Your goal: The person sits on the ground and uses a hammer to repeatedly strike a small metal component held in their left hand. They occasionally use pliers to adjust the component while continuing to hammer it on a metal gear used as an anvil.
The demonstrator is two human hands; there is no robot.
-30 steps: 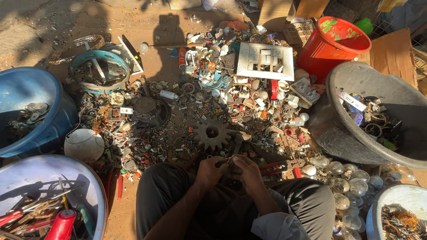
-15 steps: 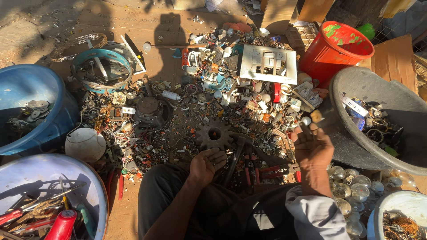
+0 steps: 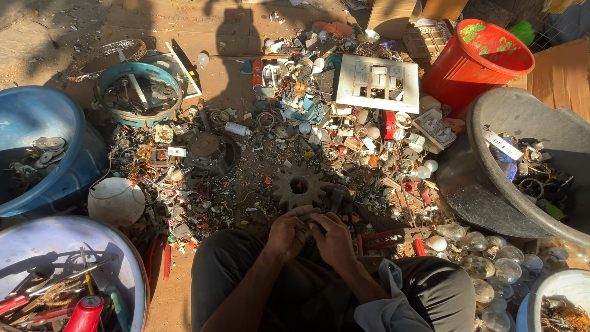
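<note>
Small scrap piece (image 3: 305,226), pinched between fingers (image 3: 295,216), both hands together

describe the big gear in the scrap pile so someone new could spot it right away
Start at the person's two hands, joined at bottom centre over the lap. Just above them, on the ground at the near edge of the scrap pile, lies the gear. It is a flat, dark rusty wheel with blunt teeth all round and a round centre hole, far larger than the small bits around it.
</note>
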